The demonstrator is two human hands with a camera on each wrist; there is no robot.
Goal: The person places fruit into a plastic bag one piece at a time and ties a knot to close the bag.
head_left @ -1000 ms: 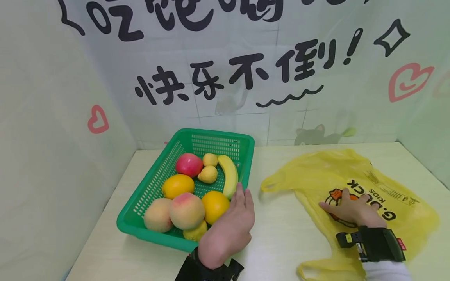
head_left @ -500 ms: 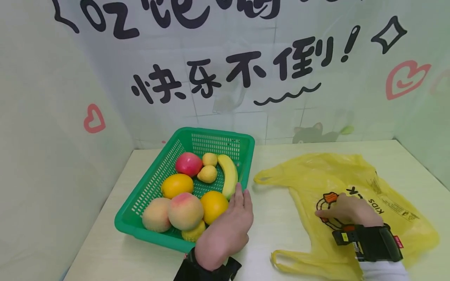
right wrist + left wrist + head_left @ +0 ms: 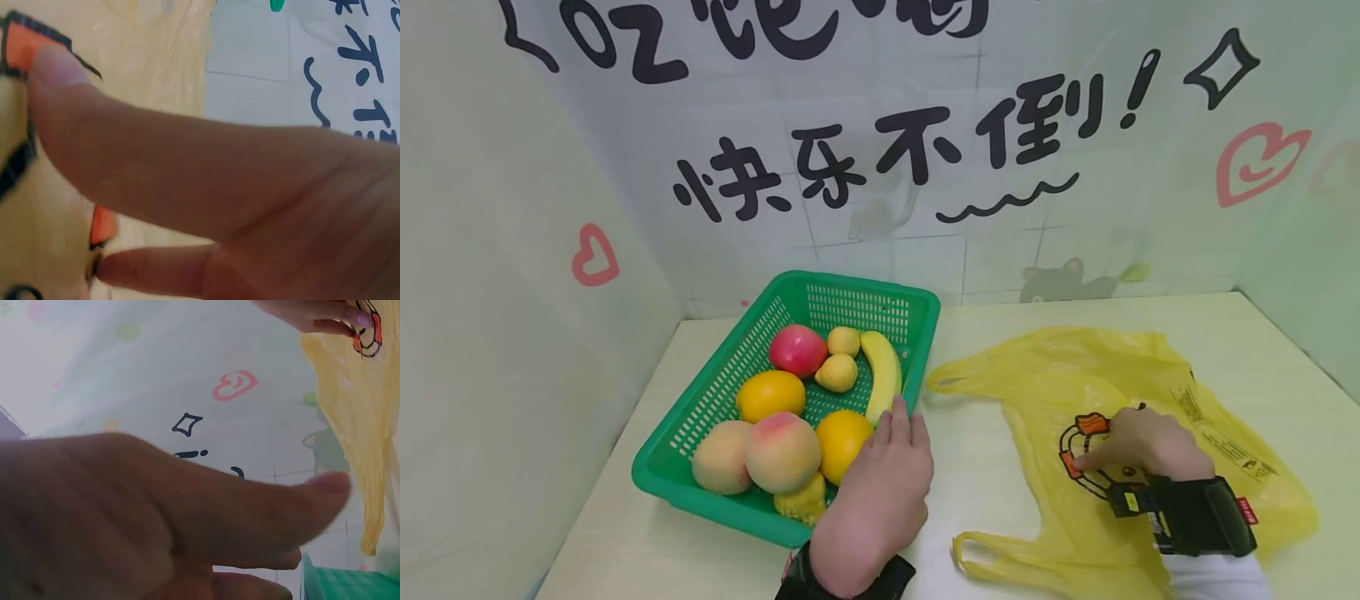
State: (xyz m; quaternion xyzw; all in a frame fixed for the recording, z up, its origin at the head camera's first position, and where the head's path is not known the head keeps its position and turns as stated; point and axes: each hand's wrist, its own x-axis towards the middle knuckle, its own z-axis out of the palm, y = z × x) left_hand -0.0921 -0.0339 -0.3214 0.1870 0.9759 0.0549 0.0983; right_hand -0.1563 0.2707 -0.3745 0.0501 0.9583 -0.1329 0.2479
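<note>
Yellow plastic bag (image 3: 1037, 400), spread flat, printed side up, green slotted basket (image 3: 711, 408) upright, to its left

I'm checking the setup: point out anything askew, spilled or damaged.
Nothing looks spilled or visibly damaged; the fruit lies inside the green basket. Only the basket looks slightly askew, its far rim out of line with the back edge of the table.

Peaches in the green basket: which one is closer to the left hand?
The pink-topped peach, on the right in the head view: it lies between the left hand and the other peach.
</note>
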